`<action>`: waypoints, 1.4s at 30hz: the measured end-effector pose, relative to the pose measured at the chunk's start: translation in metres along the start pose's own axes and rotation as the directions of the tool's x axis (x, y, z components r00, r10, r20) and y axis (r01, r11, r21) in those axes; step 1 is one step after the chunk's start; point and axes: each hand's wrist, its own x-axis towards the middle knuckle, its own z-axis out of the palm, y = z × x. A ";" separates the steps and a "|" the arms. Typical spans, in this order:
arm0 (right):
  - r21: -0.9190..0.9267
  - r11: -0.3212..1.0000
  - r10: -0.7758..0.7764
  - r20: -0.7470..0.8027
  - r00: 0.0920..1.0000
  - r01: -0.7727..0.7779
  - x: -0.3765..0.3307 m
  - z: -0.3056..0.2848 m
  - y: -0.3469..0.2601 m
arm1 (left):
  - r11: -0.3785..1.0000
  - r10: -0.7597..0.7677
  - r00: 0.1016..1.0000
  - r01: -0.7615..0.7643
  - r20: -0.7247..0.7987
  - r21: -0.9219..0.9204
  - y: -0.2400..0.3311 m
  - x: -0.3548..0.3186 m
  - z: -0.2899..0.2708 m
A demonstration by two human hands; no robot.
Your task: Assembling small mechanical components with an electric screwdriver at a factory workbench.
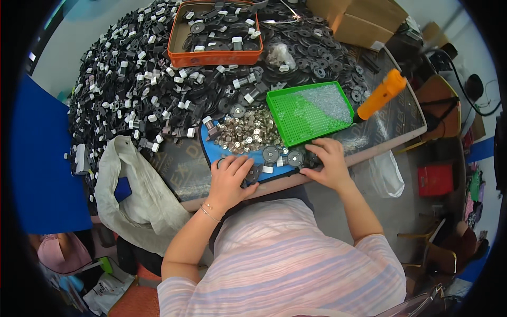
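My left hand [230, 182] is at the front edge of a blue mat [214, 152], its bent fingers and thumb around a black plastic part [253, 174]. To the right, my right hand [329, 165] has thumb and forefinger on either side of another dark part [311, 158], which it partly hides. Between the hands lie several black parts with round discs [271, 154] and white ends [268, 169]. Just beyond them on the mat is a heap of small shiny metal pieces [245, 132]. A green perforated tray [288, 113] holding small clear pieces stands behind my right hand.
An orange cylindrical tool [383, 94] with a dark end stands right of the tray. Black-and-white parts [127, 79] pile across the table's left and back. An orange-rimmed box [216, 59] of parts sits there. A pale cloth sack [113, 179] hangs front left; cardboard boxes [364, 24] are back right.
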 end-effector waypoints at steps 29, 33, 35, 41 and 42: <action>0.285 0.953 -0.045 -0.196 0.979 0.101 -0.010 0.027 0.010 | 0.976 0.211 0.950 -0.191 0.228 -0.109 0.008 0.079 -0.015; 0.284 0.952 -0.027 -0.289 0.957 0.112 -0.011 0.026 0.004 | 0.987 0.120 0.985 -0.104 0.128 -0.120 0.020 0.066 0.011; 0.391 0.913 0.010 -0.302 0.953 0.114 -0.005 0.024 -0.015 | 0.981 0.152 0.979 -0.132 0.135 -0.145 0.017 0.060 0.015; 0.827 0.552 0.241 -0.043 0.970 -0.101 0.086 0.018 -0.059 | 0.973 0.152 0.988 -0.152 0.015 0.171 -0.022 0.134 -0.086; 0.831 0.550 0.264 -0.084 0.961 -0.079 0.125 0.016 -0.065 | 0.971 0.043 0.999 -0.038 -0.015 0.236 -0.033 0.159 -0.112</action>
